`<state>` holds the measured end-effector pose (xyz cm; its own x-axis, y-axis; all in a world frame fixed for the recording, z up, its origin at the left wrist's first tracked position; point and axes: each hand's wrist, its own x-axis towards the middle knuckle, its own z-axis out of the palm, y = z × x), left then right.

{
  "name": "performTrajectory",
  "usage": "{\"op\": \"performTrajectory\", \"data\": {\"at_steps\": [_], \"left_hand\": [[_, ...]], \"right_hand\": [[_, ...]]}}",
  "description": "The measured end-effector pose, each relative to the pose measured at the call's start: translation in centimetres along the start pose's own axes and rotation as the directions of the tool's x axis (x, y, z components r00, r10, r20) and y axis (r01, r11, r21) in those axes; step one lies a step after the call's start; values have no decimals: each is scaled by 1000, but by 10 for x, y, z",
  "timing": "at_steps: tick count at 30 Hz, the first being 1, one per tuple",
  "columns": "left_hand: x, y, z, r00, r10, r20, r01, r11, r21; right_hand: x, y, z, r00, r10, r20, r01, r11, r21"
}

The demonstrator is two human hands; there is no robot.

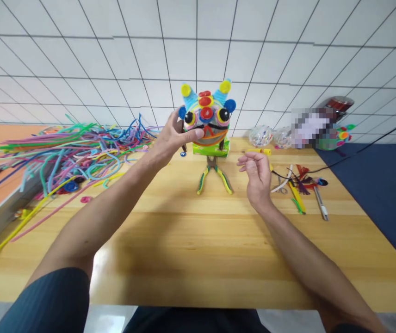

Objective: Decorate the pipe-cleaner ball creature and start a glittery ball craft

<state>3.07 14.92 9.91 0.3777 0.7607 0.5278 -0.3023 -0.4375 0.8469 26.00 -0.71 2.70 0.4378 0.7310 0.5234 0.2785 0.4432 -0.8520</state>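
My left hand (175, 138) grips a colourful lion-head figure (207, 113) by its left side, thumb across the front near the mouth. The figure has blue horns with yellow tips, big black eyes, a red nose and blue round ears. It is held up in front of a green packet (201, 149) at the table's far side. My right hand (257, 175) hovers or rests over the table to the right, fingers loosely curled and apart, with nothing seen in it. Between the hands lie pliers (214, 175) with green and yellow handles, jaws pointing away from me.
A heap of coloured pipe cleaners (90, 152) spreads over the left side. To the right lie scissors (281, 186), a yellow tool (297, 198), a utility knife (321, 203) and a black cord (357, 151). Clear bags of small pieces (261, 135) stand by the tiled wall.
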Motion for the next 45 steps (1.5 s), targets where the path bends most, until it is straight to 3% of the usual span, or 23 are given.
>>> {"op": "performTrajectory", "data": {"at_steps": [3,10,19,26,30,34,37,45], "left_hand": [[23,21,-2,995,38,92,-37,999,-15],[53,56,1,990,107,94,-104,994,-38],[69,79,2,981,146,125,-146,989,-5],[75,85,4,939,285,192,-314,938,144],[70,85,5,942,286,177,-308,945,113],[56,90,10,973,153,171,-153,988,-14],[41,93,14,975,74,212,-72,997,-13],[6,80,26,963,4,268,2,1000,-23]], "right_hand": [[-2,18,1,999,31,18,-31,999,-23],[-1,60,-4,979,204,28,-198,968,-152],[-8,69,-4,969,240,65,-215,940,-265],[-10,67,-3,964,241,110,-197,930,-311],[-10,67,-3,963,245,111,-200,930,-309],[-10,68,-2,960,259,107,-221,934,-280],[-9,67,-1,958,272,90,-245,940,-237],[17,45,-7,959,280,40,-281,959,32]]}}
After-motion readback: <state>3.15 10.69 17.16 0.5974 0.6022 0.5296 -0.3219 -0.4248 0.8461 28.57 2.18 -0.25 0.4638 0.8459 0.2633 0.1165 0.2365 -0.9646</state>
